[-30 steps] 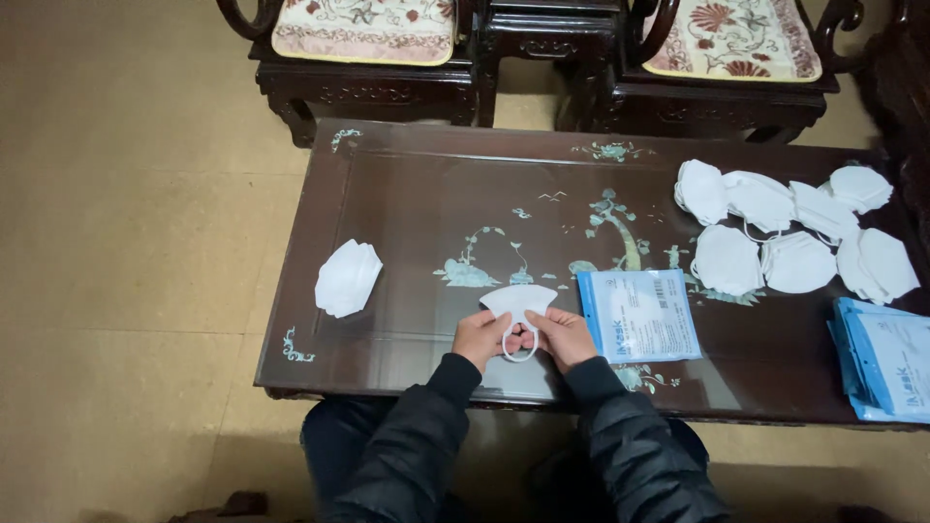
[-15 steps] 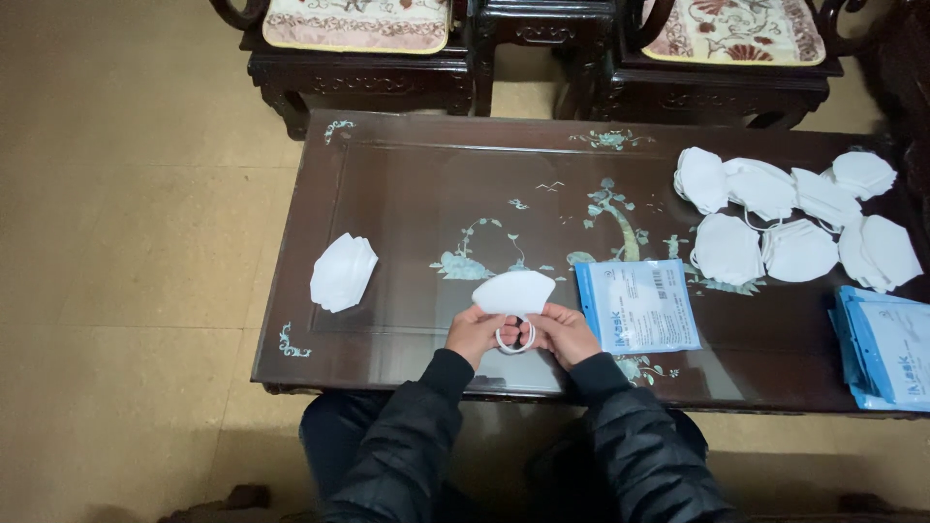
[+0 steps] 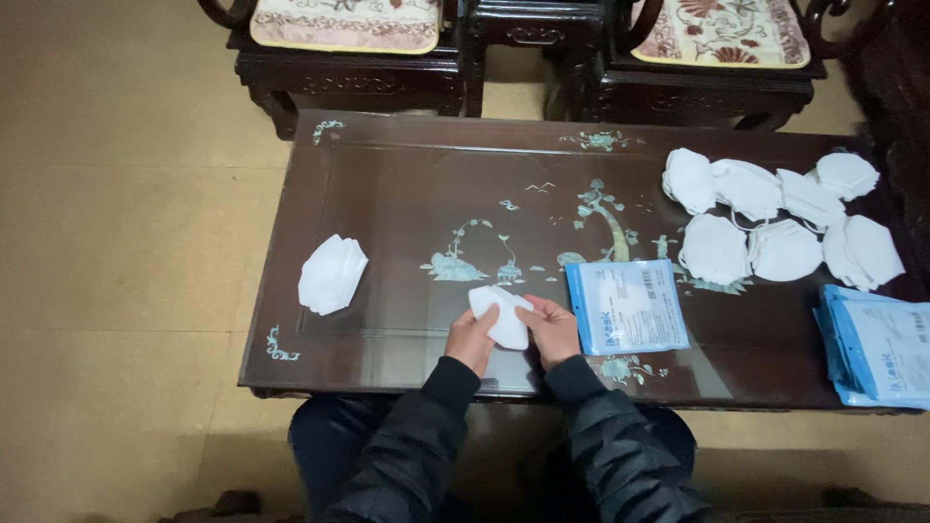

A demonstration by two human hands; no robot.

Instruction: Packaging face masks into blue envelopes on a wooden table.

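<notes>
Head view showed both hands, left (image 3: 472, 339) and right (image 3: 550, 329), pinching a folded white mask (image 3: 501, 315) by its edges, seemingly light and limp, just left of the blue packet (image 3: 626, 307).

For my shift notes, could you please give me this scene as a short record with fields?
Setting: dark inlaid coffee table with a glass top, two cushioned chairs behind it
Left hand: grips the left edge of a folded white mask
Right hand: grips the same mask's right edge
Beside right hand: blue and white flat packet
Table left: small stack of folded masks
Table right, far: loose spread of masks
Table right, near edge: pile of blue packets
</notes>
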